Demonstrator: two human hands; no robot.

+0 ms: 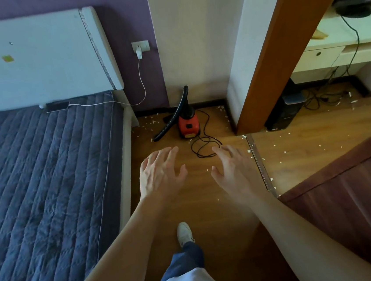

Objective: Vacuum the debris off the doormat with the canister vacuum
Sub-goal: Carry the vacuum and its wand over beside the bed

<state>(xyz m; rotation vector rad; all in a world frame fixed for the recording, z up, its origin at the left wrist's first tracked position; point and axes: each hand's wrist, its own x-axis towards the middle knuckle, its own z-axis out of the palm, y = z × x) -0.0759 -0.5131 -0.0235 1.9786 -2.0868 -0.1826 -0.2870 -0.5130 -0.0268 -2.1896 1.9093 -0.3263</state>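
A small red and black canister vacuum (pixel 188 124) stands on the wooden floor against the far wall. Its black ribbed hose (pixel 171 121) arcs down to the left onto the floor. Its black cord (pixel 205 142) lies in loose loops just in front of it. My left hand (pixel 159 174) and my right hand (pixel 232 167) are both stretched out ahead, fingers spread, holding nothing, a short way short of the vacuum. Small white debris bits (pixel 153 122) are scattered on the floor around the vacuum and past the doorway. No doormat is plainly in view.
A bed with a dark blue quilt (pixel 47 189) fills the left side. A phone (pixel 57 106) charges on it from a wall socket (pixel 140 46). A brown door frame (pixel 285 49) and a dark door (pixel 345 192) stand at right, with a desk and cables beyond.
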